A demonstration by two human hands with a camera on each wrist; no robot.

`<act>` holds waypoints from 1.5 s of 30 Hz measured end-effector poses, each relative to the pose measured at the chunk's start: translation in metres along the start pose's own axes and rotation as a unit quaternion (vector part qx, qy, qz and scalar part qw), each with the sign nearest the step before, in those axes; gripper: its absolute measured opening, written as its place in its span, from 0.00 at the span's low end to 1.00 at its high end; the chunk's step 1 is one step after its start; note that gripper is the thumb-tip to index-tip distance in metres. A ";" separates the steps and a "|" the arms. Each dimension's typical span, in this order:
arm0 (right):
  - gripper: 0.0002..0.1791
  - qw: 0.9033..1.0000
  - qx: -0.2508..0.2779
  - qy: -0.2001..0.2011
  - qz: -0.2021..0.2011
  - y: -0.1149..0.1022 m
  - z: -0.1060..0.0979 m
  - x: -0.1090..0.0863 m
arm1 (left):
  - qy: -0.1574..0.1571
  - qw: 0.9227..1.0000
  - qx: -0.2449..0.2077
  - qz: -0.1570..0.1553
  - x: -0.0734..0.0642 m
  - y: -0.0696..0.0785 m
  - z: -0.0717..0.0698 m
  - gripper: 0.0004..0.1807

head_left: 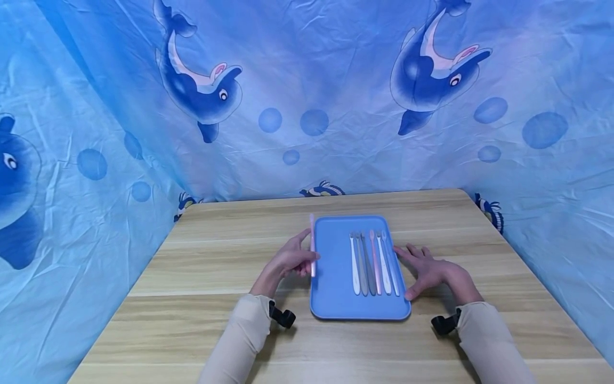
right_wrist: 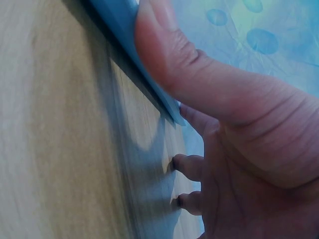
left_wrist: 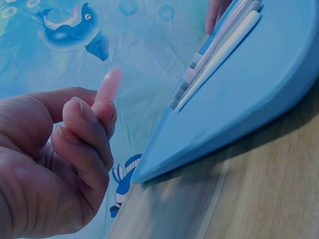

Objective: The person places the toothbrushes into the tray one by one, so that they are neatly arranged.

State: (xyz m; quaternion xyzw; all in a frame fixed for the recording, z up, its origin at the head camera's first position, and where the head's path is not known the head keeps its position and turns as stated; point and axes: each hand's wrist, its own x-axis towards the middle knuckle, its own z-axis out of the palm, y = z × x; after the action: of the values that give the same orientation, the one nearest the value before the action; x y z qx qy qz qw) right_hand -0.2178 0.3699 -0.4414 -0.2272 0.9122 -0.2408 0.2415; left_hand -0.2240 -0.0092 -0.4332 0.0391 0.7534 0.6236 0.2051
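My left hand (head_left: 293,257) pinches a pale pink toothbrush (head_left: 312,234), its handle end (left_wrist: 110,83) poking out past the curled fingers in the left wrist view. The brush is upright in the head view, along the left rim of a blue tray (head_left: 331,305). Several toothbrushes lie side by side on the tray's right half, among them a white one (head_left: 355,269), a dark grey one (head_left: 369,269) and a pink one (head_left: 376,266). With fingers spread, my right hand (head_left: 427,270) rests at the tray's right edge. Its thumb (right_wrist: 164,55) touches the rim.
The tray lies on a light wooden table (head_left: 201,320). A blue curtain (head_left: 307,69) with printed dolphins hangs behind the table and along its sides. Each wrist carries a black camera mount, one on the left (head_left: 283,317) and one on the right (head_left: 443,324).
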 end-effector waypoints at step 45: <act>0.75 1.000 0.008 0.007 0.009 -0.024 -0.004 0.007 | -0.060 0.998 0.014 -0.025 0.026 0.010 0.024 0.53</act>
State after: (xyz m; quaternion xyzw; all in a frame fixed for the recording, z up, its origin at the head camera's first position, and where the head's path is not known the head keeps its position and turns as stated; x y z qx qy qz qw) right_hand -0.2177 0.3487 -0.4275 -0.2156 0.9136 -0.2481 0.2392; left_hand -0.2407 0.0230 -0.4336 0.0600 0.7491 0.6042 0.2648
